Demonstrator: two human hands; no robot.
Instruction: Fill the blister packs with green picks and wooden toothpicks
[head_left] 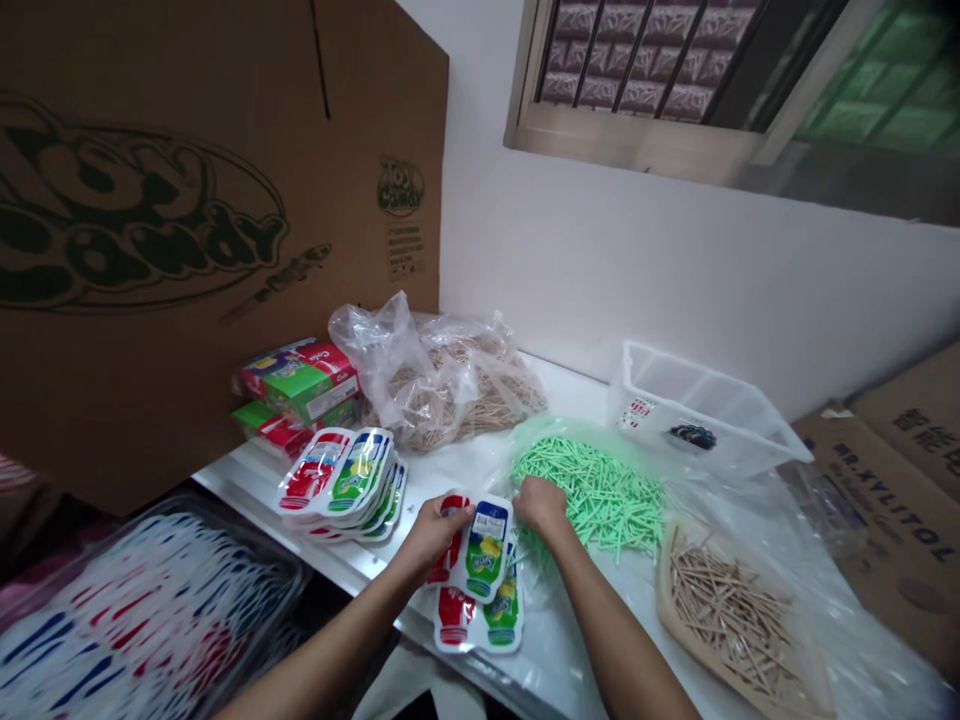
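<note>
My left hand [436, 532] pinches a double candy packet [487, 548], one half red and the other green and blue with a lemon picture. Beneath it on the table lies a second such packet [457, 618], partly covered. My right hand [541, 503] is closed just right of the held packet, at the left edge of a heap of light green sticks [592, 490] on clear plastic. Its fingertips are turned away, so what it grips is hidden. To the left of my left hand stands a stack of similar packets [337, 480].
Behind the stack are printed candy boxes [300, 380] and a clear bag of brown sticks [465, 390]. Right lie a tub of brown sticks [731, 600] and a white plastic basket [705, 420]. A large carton [225, 150] stands left; a packet-filled crate [142, 610] sits below the table edge.
</note>
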